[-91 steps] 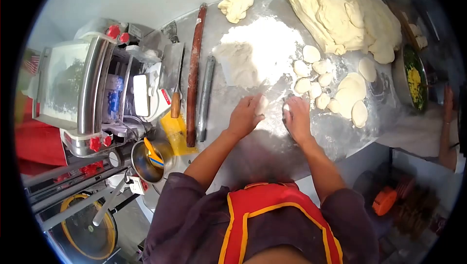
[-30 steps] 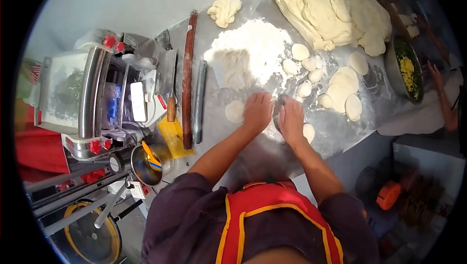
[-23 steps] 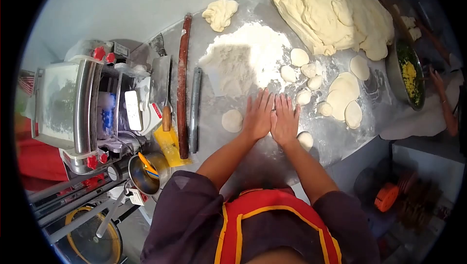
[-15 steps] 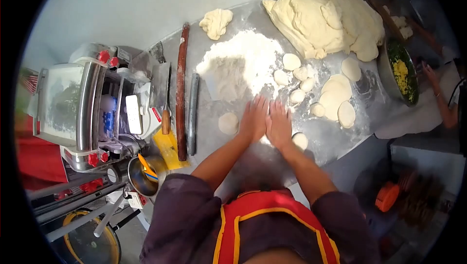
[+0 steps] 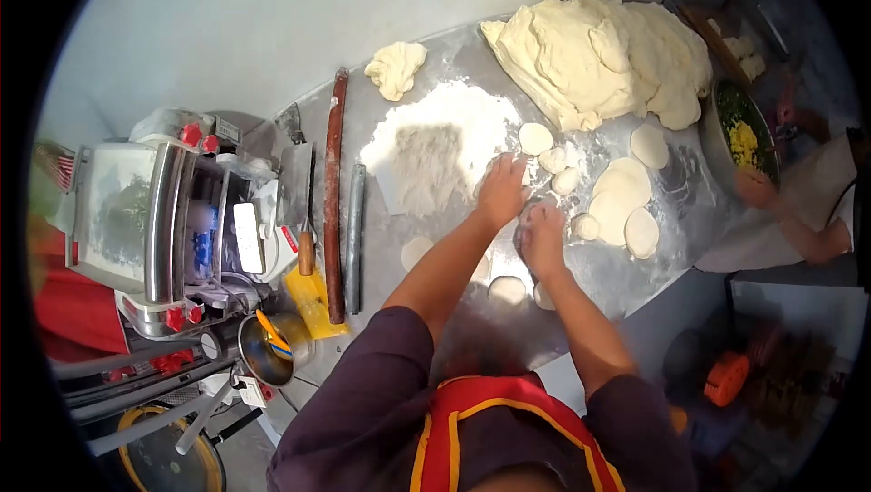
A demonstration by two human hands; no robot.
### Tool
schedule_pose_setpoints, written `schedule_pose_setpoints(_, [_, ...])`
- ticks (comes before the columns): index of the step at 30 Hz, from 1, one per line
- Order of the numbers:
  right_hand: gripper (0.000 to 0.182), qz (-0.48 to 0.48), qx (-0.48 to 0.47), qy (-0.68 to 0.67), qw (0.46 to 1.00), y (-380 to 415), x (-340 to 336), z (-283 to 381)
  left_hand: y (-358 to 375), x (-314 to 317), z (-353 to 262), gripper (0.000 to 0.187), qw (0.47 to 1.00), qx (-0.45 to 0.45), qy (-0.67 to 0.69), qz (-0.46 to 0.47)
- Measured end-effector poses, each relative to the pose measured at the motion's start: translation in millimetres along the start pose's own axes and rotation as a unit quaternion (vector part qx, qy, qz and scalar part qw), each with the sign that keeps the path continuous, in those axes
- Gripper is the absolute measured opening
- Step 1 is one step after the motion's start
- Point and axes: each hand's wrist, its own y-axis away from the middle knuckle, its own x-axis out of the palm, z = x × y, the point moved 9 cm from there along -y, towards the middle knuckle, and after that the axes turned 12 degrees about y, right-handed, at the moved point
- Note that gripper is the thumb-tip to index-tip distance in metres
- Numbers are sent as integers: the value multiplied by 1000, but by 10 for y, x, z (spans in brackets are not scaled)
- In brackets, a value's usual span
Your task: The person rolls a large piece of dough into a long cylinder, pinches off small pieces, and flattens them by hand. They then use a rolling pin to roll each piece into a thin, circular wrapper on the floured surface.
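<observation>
My left hand (image 5: 502,191) reaches over the floured steel table, its fingers bent down over a small dough ball (image 5: 526,176) that shows past the fingertips. My right hand (image 5: 543,233) is beside it, fingers curled round a dough ball mostly hidden beneath them. Just beyond lie more dough balls (image 5: 565,181) and a small disc (image 5: 535,138). Flattened dough rounds (image 5: 621,199) overlap to the right. Nearer my body, a pressed dough piece (image 5: 507,291) lies between my forearms, and another round (image 5: 417,253) sits left of my left forearm.
A large dough mass (image 5: 599,61) fills the back right; loose flour (image 5: 454,111) lies mid-table. On the left are a red-brown rolling pin (image 5: 336,193), a metal rod (image 5: 356,238), a cleaver (image 5: 297,193) and a dough machine (image 5: 163,220). Another person's hand (image 5: 755,189) touches a filling bowl (image 5: 721,143).
My hands, earlier pressed flat side by side, have separated and moved onto dough balls. A pressed dough piece now shows where they were. The other person's hand has come to the bowl.
</observation>
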Motion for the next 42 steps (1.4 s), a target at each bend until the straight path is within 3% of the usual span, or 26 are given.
schedule_pose_setpoints(3, [34,7,14,-166,986,345,55,-63,307,-52,44,47,997,-23,73,33])
schedule_pose_setpoints(5, [33,50,-5,-119,992,395,-16,-101,567,-104,147,43,989,-50,116,75])
schedule_pose_setpoints(7, [29,142,22,-41,989,345,-100,-18,709,-249,1,42,995,45,78,36])
schedule_pose_setpoints(8, [29,100,33,-22,994,259,-111,7,752,-308,-86,41,994,94,60,15])
schedule_pose_setpoints(10, [29,13,53,20,998,51,-110,102,589,-142,51,36,998,47,51,10])
schedule_pose_setpoints(11, [42,-36,45,48,997,-62,-106,228,465,-74,69,37,999,28,31,-8])
schedule_pose_setpoints(12, [46,-21,50,81,995,-55,45,213,385,-33,95,39,1000,8,11,-26])
schedule_pose_setpoints(14, [54,10,60,145,987,0,368,99,360,119,134,48,997,-15,-61,35])
schedule_pose_setpoints(16, [57,59,49,156,985,-82,432,73,322,197,147,53,988,-3,-114,108])
schedule_pose_setpoints(19, [58,77,50,187,978,-79,517,-9,271,192,185,51,990,5,-128,54])
schedule_pose_setpoints(23, [59,87,84,132,984,-237,480,-53,134,115,108,50,989,36,-139,21])
schedule_pose_setpoints(26, [59,112,98,112,982,-147,466,-35,249,165,127,50,989,54,-125,54])
schedule_pose_setpoints(28, [59,156,100,79,980,58,537,5,450,244,195,52,984,21,-106,138])
schedule_pose_setpoints(29, [60,123,77,20,989,207,496,66,654,204,139,53,982,23,-95,163])
schedule_pose_setpoints(30, [58,105,50,42,992,287,377,80,827,162,100,53,979,29,-85,185])
schedule_pose_setpoints(32, [56,64,-6,91,994,320,-17,28,896,37,5,58,985,69,-77,140])
schedule_pose_setpoints(34, [49,-64,74,90,991,300,-520,-352,776,-70,-169,62,990,68,-75,100])
schedule_pose_setpoints(35, [46,-75,115,122,983,300,-636,-481,626,-83,-311,62,990,92,-80,67])
schedule_pose_setpoints(37, [40,-62,157,134,976,277,-704,-648,317,194,-409,61,993,74,-2,94])
schedule_pose_setpoints(39, [36,-2,156,92,984,297,-434,-823,60,452,-568,59,990,72,13,121])
schedule_pose_setpoints(42, [37,2,-6,17,1000,377,-284,-412,-137,646,-700,55,985,93,-36,142])
